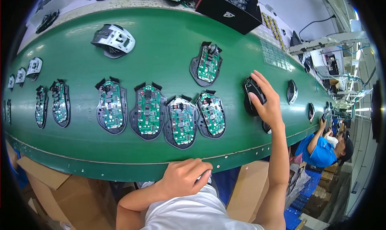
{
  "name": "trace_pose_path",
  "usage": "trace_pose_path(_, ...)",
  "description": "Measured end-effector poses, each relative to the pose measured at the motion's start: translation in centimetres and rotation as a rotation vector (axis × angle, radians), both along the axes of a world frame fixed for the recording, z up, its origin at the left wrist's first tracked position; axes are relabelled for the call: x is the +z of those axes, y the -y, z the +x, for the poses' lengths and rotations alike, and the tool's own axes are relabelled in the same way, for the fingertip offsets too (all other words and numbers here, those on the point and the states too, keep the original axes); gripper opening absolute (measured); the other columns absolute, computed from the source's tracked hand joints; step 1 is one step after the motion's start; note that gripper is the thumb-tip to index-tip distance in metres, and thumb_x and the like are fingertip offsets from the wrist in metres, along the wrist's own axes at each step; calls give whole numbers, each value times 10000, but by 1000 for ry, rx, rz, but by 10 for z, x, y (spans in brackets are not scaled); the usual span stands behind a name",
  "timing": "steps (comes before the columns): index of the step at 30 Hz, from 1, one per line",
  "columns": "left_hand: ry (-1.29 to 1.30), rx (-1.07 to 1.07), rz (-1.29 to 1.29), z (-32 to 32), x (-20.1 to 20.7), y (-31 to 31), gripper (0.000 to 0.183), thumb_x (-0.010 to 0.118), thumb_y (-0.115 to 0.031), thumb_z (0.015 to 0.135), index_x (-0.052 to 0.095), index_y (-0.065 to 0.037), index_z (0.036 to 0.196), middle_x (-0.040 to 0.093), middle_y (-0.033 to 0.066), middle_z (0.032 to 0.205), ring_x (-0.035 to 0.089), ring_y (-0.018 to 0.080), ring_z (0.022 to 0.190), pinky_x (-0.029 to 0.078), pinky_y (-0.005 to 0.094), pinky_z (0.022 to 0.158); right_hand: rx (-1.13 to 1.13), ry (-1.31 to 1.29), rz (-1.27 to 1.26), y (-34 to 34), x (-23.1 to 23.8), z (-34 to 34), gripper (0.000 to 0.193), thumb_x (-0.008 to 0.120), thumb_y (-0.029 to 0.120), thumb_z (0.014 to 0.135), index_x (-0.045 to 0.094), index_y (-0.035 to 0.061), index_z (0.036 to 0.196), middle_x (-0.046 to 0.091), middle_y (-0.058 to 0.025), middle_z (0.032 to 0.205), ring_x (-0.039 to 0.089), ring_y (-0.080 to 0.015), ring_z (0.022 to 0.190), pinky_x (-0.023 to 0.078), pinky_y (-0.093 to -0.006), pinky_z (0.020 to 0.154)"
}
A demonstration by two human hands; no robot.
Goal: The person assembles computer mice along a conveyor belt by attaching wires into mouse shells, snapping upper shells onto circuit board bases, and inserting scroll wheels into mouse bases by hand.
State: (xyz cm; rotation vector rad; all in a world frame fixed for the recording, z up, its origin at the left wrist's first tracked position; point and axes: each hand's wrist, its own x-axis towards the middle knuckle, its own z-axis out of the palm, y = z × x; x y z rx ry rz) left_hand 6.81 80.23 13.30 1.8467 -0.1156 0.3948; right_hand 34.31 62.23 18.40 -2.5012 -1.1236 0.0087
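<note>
My right hand reaches over the green conveyor belt and grips a black computer mouse, its thumb and fingers across the top. Part of another dark mouse shows beside my right wrist. At the belt's near edge my left hand is curled closed in front of my body. A small dark bit shows between its fingers, too hidden to name. Left of my right hand lie several opened mouse bases with green circuit boards, the nearest to it being one mouse base. Another mouse base lies farther back.
A white-and-black mouse shell lies at the far left of the belt. A white-sided mouse is to the right. A black box of small parts stands beyond the belt. Cardboard boxes stand below. A person in blue works farther right.
</note>
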Motion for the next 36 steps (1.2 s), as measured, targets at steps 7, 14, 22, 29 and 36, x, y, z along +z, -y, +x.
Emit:
trace_pose_path(7,1,9,15,0,-2,-2,66,699,-62,829,673,-82,886,597,27,681,593,182,549,453,315,498,7,154,-154,-17,-12,-15,444,549,217,1012,544,64,1428,521,-185,1442,519,-383,1284,419,-446,1083)
trace_pose_path(14,-15,13,-26,-5,0,-4,91,703,-41,787,710,-71,872,613,44,684,591,190,551,443,328,512,-33,235,-126,-15,-23,-9,441,421,271,1069,527,35,1427,511,-191,1430,497,-390,1295,396,-453,1097)
trace_pose_path(22,-13,16,-19,-8,-5,-5,76,701,-52,810,703,-66,885,647,50,721,615,207,576,464,332,532,-27,66,-115,-28,-17,20,514,408,332,1073,444,44,1497,413,-223,1540,369,-392,1440,290,-451,1187)
trace_pose_path(29,33,54,-28,-10,-7,-7,59,663,-45,860,701,-60,903,680,78,761,654,241,628,500,372,577,-54,-448,545,-18,-15,30,500,557,299,1015,536,12,1424,530,-136,1472,438,-263,1407,302,-383,1177)
trace_pose_path(36,52,77,-35,-20,-6,-11,66,679,-71,848,707,-51,905,698,92,773,646,242,592,511,372,562,-620,265,163,136,-10,127,598,671,324,956,516,0,1434,524,-205,1446,492,-329,1347,364,-423,1133)
